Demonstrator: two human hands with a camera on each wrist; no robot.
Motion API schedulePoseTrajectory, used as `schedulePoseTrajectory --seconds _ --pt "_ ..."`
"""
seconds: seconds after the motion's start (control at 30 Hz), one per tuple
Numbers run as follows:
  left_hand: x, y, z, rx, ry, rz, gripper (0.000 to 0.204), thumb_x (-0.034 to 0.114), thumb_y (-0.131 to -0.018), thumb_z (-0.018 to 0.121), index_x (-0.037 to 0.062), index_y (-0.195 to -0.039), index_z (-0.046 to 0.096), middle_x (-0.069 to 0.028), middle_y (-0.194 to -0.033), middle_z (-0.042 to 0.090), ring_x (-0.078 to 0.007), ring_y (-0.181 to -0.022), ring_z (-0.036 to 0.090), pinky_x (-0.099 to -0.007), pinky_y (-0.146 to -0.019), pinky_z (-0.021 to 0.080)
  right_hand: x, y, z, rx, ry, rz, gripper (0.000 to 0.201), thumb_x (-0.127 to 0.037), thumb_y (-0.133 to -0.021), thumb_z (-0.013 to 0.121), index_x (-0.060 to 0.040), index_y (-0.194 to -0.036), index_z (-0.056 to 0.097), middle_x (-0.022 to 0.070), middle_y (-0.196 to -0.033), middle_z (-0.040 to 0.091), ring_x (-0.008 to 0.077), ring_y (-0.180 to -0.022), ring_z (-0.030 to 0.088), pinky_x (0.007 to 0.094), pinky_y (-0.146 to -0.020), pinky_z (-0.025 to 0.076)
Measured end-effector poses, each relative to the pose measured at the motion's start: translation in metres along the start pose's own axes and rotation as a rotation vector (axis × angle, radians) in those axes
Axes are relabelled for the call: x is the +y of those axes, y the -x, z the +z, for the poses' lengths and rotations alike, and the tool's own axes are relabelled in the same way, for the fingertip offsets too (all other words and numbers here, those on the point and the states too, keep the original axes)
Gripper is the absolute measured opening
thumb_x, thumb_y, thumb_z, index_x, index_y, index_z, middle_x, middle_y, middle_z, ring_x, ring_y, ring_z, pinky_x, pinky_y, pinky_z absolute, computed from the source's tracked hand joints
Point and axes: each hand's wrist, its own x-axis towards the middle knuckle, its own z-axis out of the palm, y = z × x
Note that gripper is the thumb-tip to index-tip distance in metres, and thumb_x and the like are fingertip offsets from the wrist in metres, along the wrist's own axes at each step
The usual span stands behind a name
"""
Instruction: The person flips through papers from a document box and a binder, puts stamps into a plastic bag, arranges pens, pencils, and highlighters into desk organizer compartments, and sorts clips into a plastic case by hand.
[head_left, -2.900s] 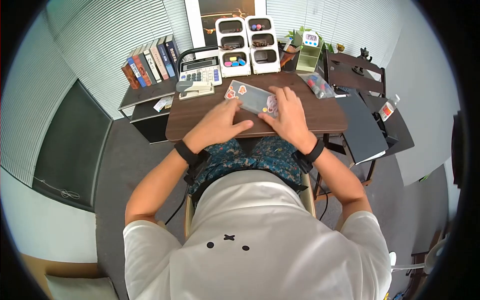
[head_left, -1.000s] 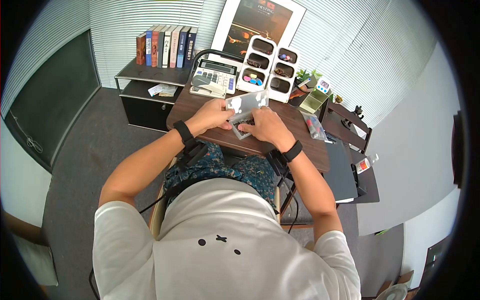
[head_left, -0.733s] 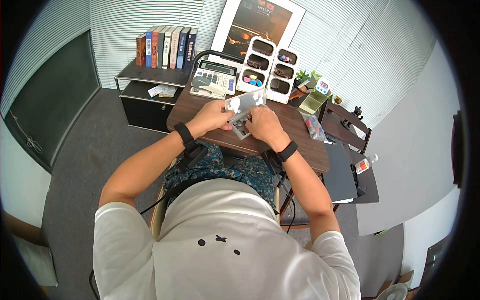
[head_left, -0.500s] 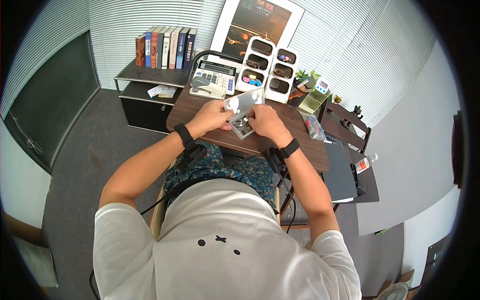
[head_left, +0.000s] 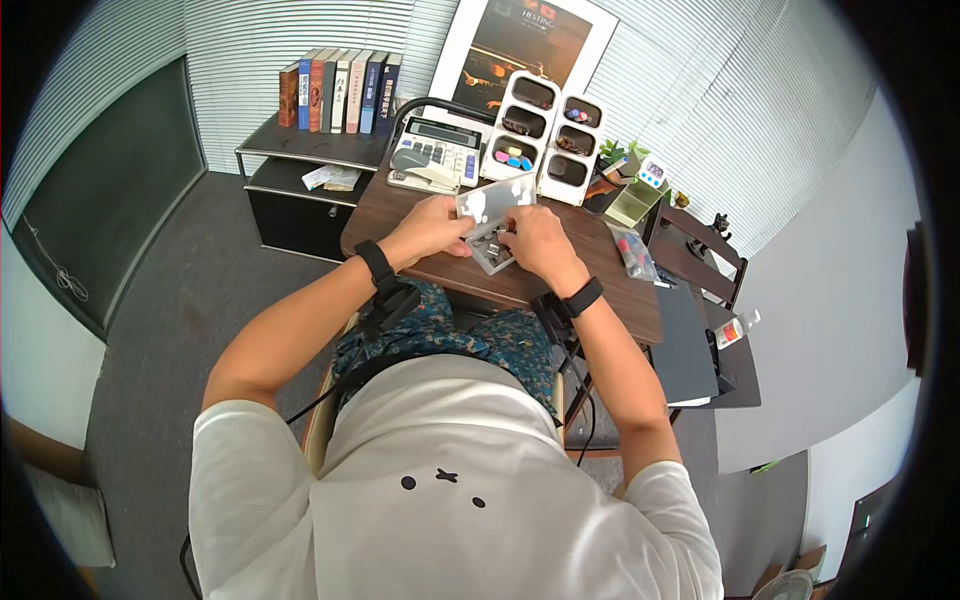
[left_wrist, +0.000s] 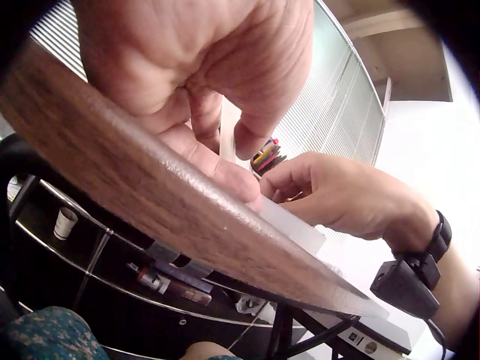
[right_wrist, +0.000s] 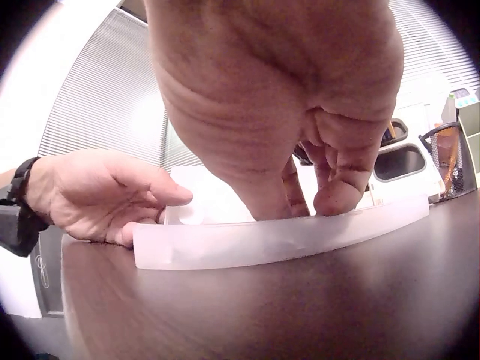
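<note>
A translucent plastic box (head_left: 491,270) lies on the brown desk with its lid (head_left: 497,199) raised toward the back. Small silvery and dark pieces (head_left: 492,249) show inside it. My left hand (head_left: 428,230) grips the box at its left side by the hinge, thumb near the lid; the left wrist view has a pale plastic edge between its thumb and fingers. My right hand (head_left: 543,242) is over the right part of the box, fingers bent down behind the front wall (right_wrist: 262,246). The fingertips are hidden there, so I cannot tell whether they hold a piece.
Behind the box stand a calculator (head_left: 440,146), a stapler (head_left: 425,172) and white bins (head_left: 512,178) with small colourful items. A pen cup (head_left: 598,192), a green holder (head_left: 630,205) and a clear bag (head_left: 635,252) are at the right. The desk's front edge (head_left: 440,278) runs near my lap.
Earlier the box was closed under both hands, stickers on top. Its lid now stands up, and my right fingers have gone inside and shifted slightly among the pieces. The head view has turned.
</note>
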Motion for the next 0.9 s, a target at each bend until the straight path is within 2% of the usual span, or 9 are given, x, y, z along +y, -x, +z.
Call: schedulePoseTrajectory --seconds 0.17,0.27,0.5,0.6,0.67,0.7,0.77,0.8,0.9 --pt "-0.005 -0.008 -0.003 0.0 0.0 -0.061 0.03 0.014 -0.105 0.064 -0.0066 -0.126 0.066 -0.0122 -0.105 0.075 -0.0137 -0.078 0.077 -0.0243 -0.071 0.066 0.008 -0.008 -0.011 -0.107 -0.141 0.065 0.015 -0.01 -0.081 0.081 0.002 -0.087 0.075 0.0207 -0.084 0.075 0.0356 -0.082 0.075 0.0438 -0.077 0.059" --pt "-0.004 -0.008 -0.004 -0.015 0.031 -0.067 0.029 0.014 -0.104 0.065 -0.0063 -0.125 0.067 -0.0129 -0.105 0.075 -0.0145 -0.079 0.077 -0.0246 -0.072 0.066 0.013 -0.009 -0.014 -0.114 -0.16 0.027 0.011 -0.009 -0.079 0.08 -0.0013 -0.085 0.075 0.0203 -0.087 0.076 0.0398 -0.089 0.075 0.0458 -0.084 0.06" --pt "0.0 -0.008 -0.005 -0.05 0.07 -0.085 0.03 0.013 -0.104 0.066 -0.0062 -0.126 0.066 -0.0138 -0.109 0.075 -0.0156 -0.08 0.078 -0.0247 -0.072 0.066 0.017 -0.006 -0.015 -0.099 -0.092 0.005 0.01 -0.007 -0.077 0.078 -0.0005 -0.084 0.074 0.0229 -0.088 0.075 0.0416 -0.088 0.074 0.0466 -0.084 0.059" --pt "-0.002 -0.009 -0.005 -0.054 0.086 -0.087 0.03 0.012 -0.103 0.066 -0.0064 -0.128 0.065 -0.0143 -0.109 0.075 -0.0159 -0.08 0.078 -0.0238 -0.071 0.066 0.025 -0.006 -0.011 0.003 -0.157 -0.008 0.011 -0.005 -0.078 0.076 -0.0004 -0.088 0.075 0.0236 -0.086 0.074 0.0395 -0.085 0.074 0.0438 -0.081 0.06" --pt "-0.004 -0.01 -0.005 -0.053 0.092 -0.079 0.031 0.012 -0.103 0.067 -0.0066 -0.128 0.065 -0.0143 -0.109 0.074 -0.0158 -0.08 0.078 -0.0234 -0.071 0.066 0.035 -0.003 -0.01 0.054 -0.408 0.095 0.011 -0.003 -0.081 0.072 0.0002 -0.09 0.076 0.0181 -0.078 0.073 0.0293 -0.072 0.074 0.0375 -0.071 0.058" --pt "-0.005 -0.011 -0.005 -0.052 0.097 -0.07 0.032 0.012 -0.103 0.067 -0.0068 -0.129 0.065 -0.0142 -0.11 0.074 -0.0156 -0.079 0.078 -0.023 -0.071 0.066 0.042 -0.003 -0.013 0.053 -0.409 0.091 0.011 -0.003 -0.081 0.072 0.0002 -0.09 0.076 0.0181 -0.078 0.073 0.0293 -0.072 0.074 0.0375 -0.071 0.058" --pt "-0.003 -0.009 -0.006 -0.046 0.078 -0.073 0.032 0.011 -0.103 0.067 -0.0067 -0.13 0.065 -0.0142 -0.111 0.074 -0.0156 -0.079 0.078 -0.0228 -0.071 0.066 0.059 -0.001 -0.022 0.101 -0.633 0.274 0.01 -0.002 -0.084 0.069 0.0008 -0.09 0.076 0.0114 -0.07 0.071 0.0182 -0.06 0.069 0.0314 -0.061 0.054" --pt "-0.002 -0.008 -0.005 -0.048 0.055 -0.074 0.033 0.01 -0.102 0.067 -0.0066 -0.13 0.064 -0.0142 -0.112 0.074 -0.0155 -0.079 0.077 -0.0227 -0.07 0.066 0.075 0.0 -0.023 0.138 -0.59 0.266 0.008 -0.002 -0.085 0.069 0.0008 -0.088 0.076 0.0079 -0.066 0.071 0.0135 -0.056 0.067 0.0299 -0.057 0.051" --pt "0.0 -0.009 -0.005 -0.049 0.075 -0.094 0.033 0.011 -0.102 0.065 -0.0073 -0.13 0.064 -0.0152 -0.113 0.074 -0.0157 -0.079 0.077 -0.0232 -0.069 0.066 0.108 0.01 -0.031 0.028 -0.316 0.321 0.008 -0.003 -0.086 0.069 0.0013 -0.086 0.076 0.0075 -0.067 0.071 0.0143 -0.059 0.07 0.0303 -0.059 0.053"
